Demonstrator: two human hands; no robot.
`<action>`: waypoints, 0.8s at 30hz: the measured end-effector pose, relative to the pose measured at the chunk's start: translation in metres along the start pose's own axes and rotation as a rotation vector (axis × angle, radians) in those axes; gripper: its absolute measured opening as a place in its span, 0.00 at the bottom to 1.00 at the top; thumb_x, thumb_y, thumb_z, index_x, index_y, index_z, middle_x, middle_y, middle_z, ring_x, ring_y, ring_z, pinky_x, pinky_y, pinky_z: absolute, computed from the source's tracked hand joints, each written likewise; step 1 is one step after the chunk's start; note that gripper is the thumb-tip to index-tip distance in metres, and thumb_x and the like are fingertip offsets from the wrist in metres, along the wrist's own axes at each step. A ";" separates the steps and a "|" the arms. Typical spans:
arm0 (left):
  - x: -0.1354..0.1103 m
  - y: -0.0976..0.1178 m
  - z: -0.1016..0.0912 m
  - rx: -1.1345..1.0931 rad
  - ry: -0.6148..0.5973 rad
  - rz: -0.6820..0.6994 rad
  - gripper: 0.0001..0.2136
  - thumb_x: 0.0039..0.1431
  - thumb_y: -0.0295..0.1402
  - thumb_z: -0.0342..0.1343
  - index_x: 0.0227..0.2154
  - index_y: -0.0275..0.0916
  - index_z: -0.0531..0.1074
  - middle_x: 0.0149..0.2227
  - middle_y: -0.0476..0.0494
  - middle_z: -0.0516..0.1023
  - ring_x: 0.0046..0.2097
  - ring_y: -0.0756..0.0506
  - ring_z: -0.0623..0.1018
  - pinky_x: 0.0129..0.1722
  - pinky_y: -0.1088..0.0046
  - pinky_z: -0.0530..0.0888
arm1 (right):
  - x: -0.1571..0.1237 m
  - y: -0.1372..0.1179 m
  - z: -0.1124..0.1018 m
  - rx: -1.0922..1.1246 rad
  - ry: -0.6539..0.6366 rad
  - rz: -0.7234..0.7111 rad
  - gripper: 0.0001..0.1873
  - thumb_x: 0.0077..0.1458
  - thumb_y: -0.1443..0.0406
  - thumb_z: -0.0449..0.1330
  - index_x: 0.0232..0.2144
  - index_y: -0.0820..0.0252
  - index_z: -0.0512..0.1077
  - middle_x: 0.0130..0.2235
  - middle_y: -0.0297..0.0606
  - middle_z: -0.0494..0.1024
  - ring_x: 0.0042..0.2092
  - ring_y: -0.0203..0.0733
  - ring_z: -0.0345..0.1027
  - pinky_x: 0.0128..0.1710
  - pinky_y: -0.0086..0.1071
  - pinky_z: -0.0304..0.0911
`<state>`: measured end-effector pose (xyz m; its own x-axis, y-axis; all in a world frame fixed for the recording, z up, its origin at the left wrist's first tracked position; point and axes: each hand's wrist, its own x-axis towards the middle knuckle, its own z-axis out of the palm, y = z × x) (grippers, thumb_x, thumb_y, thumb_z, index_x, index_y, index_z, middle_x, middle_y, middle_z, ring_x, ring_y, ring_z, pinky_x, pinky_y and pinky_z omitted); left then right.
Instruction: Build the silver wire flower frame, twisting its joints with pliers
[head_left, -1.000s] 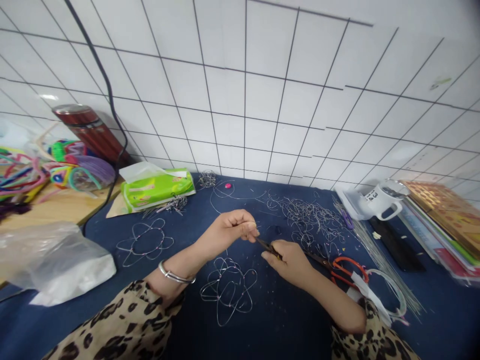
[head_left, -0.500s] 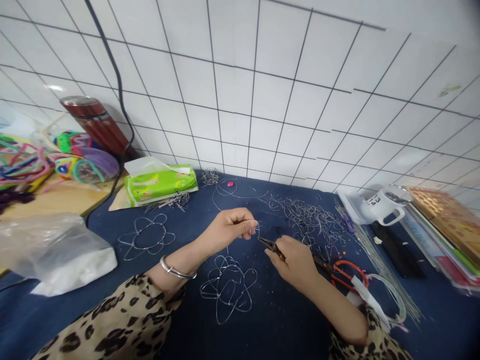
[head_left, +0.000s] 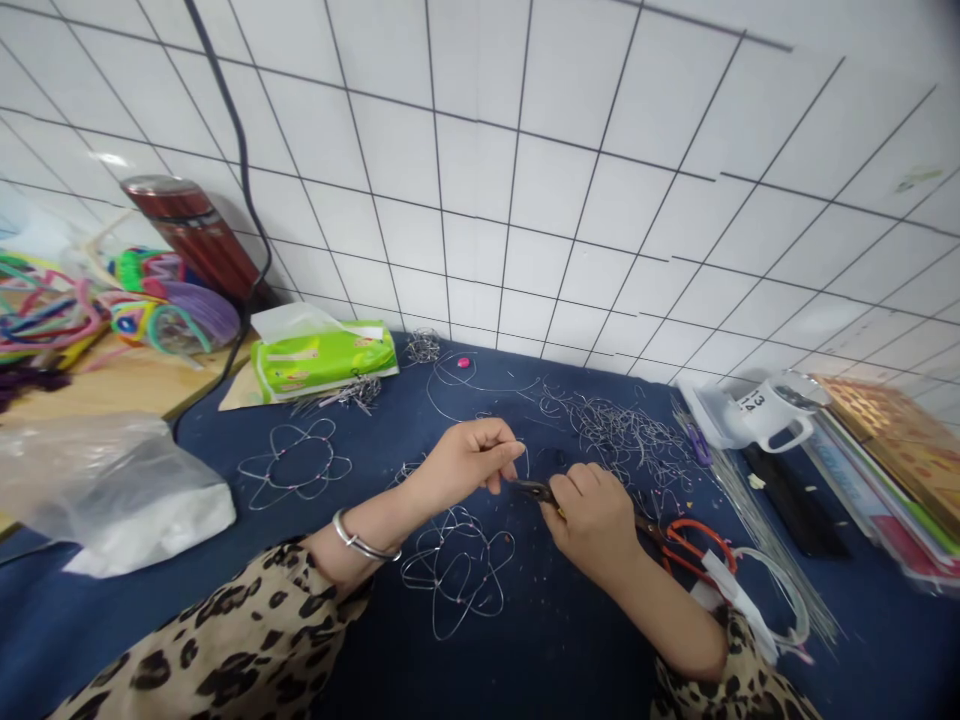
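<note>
Pinches seemingly unfinished wire (head_left: 528,461) in left hand (head_left: 474,460), clenches pliers (head_left: 538,491) in right hand (head_left: 592,515), near two apparently complete wire flowers (head_left: 460,600).

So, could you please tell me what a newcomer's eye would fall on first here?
Probably the bright green tissue pack, toward the back left of the dark blue cloth. Next, near the centre, the left hand pinching a thin wire, beside dark pliers in the right hand. Then perhaps the red flask, far left by the tiled wall.
</note>
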<state>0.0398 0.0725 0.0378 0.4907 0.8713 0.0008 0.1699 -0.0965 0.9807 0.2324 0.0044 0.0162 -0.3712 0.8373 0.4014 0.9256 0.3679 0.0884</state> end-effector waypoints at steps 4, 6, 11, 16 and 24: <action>0.000 -0.003 0.003 0.009 -0.007 -0.012 0.11 0.56 0.39 0.51 0.25 0.37 0.67 0.22 0.50 0.74 0.19 0.54 0.71 0.19 0.80 0.67 | 0.000 0.000 0.001 -0.050 -0.007 -0.016 0.12 0.57 0.60 0.48 0.25 0.59 0.65 0.27 0.37 0.63 0.32 0.41 0.54 0.32 0.35 0.46; 0.000 -0.005 0.004 0.016 -0.007 -0.018 0.11 0.56 0.39 0.51 0.25 0.37 0.67 0.22 0.50 0.73 0.18 0.54 0.71 0.19 0.80 0.67 | 0.000 0.001 0.002 -0.071 -0.007 -0.028 0.12 0.58 0.61 0.48 0.26 0.59 0.66 0.27 0.37 0.63 0.32 0.41 0.54 0.32 0.36 0.45; 0.001 -0.009 0.004 0.049 0.002 -0.036 0.10 0.56 0.38 0.51 0.25 0.37 0.67 0.21 0.50 0.74 0.17 0.54 0.71 0.18 0.80 0.67 | -0.001 0.002 0.000 -0.115 0.010 -0.060 0.11 0.58 0.62 0.49 0.29 0.59 0.68 0.27 0.38 0.63 0.32 0.40 0.54 0.31 0.36 0.45; 0.001 -0.011 0.005 0.030 0.008 -0.049 0.09 0.55 0.37 0.52 0.25 0.38 0.68 0.21 0.50 0.74 0.17 0.54 0.70 0.17 0.81 0.66 | -0.002 0.004 -0.001 -0.157 0.026 -0.092 0.10 0.58 0.64 0.49 0.36 0.60 0.69 0.27 0.38 0.64 0.32 0.40 0.54 0.31 0.36 0.45; 0.002 -0.012 0.005 -0.102 0.001 -0.097 0.10 0.55 0.38 0.52 0.26 0.37 0.66 0.21 0.49 0.74 0.17 0.55 0.69 0.17 0.81 0.64 | -0.002 0.004 0.003 -0.083 0.028 -0.026 0.08 0.57 0.65 0.50 0.35 0.59 0.69 0.27 0.37 0.66 0.32 0.39 0.56 0.30 0.35 0.46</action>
<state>0.0432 0.0727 0.0255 0.4750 0.8749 -0.0948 0.1282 0.0377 0.9910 0.2367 0.0058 0.0130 -0.3937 0.8159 0.4234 0.9192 0.3533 0.1740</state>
